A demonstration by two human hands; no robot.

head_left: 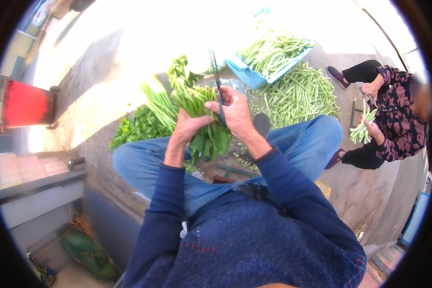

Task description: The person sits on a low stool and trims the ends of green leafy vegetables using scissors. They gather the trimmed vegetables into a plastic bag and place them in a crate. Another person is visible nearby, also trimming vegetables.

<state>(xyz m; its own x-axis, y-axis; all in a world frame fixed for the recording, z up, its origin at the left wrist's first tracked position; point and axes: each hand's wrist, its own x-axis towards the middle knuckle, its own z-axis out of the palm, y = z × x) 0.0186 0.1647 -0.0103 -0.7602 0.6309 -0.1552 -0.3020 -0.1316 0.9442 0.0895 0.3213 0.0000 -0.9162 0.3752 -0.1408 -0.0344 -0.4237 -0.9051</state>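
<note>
1. I am seated, looking down at my lap; my two hands meet over my knees, working on a bunch of leafy greens (pixel 204 125).
2. The step in hand, as I judge it, is trimming the bunch with scissors (pixel 218 91), whose blades point up and away from me.
3. My left hand (pixel 187 127) is wrapped closed around the stems, holding the bunch with its leaves hanging toward my lap.
4. My right hand (pixel 233 113) is curled shut around the scissor handles, just beside the bunch; I cannot tell how far the blades are parted.
5. A next cut would call for steadying the stems and keeping my left fingers out of the blades.
6. More greens (pixel 139 127) lie on the ground beyond my left knee.
</note>
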